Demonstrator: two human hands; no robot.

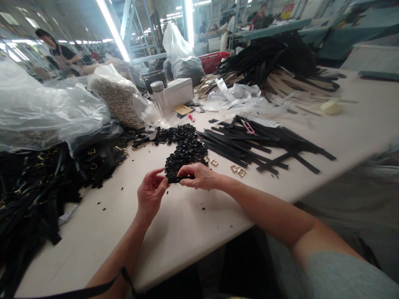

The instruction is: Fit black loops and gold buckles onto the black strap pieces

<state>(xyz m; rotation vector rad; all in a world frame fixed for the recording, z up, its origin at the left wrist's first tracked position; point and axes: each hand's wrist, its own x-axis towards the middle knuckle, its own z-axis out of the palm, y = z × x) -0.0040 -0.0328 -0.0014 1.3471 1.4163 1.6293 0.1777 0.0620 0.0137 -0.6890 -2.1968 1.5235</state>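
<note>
Between my two hands a short black strap [173,180] is stretched level just above the table. My left hand [151,192] pinches its left end with thumb and fingers. At the other end, my right hand [199,176] grips the strap, its fingers curled over and hiding part of it. Right behind the hands lies a heap of small black loops [186,145]. Several gold buckles [238,170] rest to the right of my right hand. Farther right, cut black strips [243,143] are spread out, with pink-handled snips [248,126] on top.
A pile of black straps with gold buckles [77,166] covers the table's left side, under clear plastic bags [46,108]. At the back stand a bottle [159,97], a white box [180,90] and a large bundle of black strips [274,58]. Another person [59,54] works at far left.
</note>
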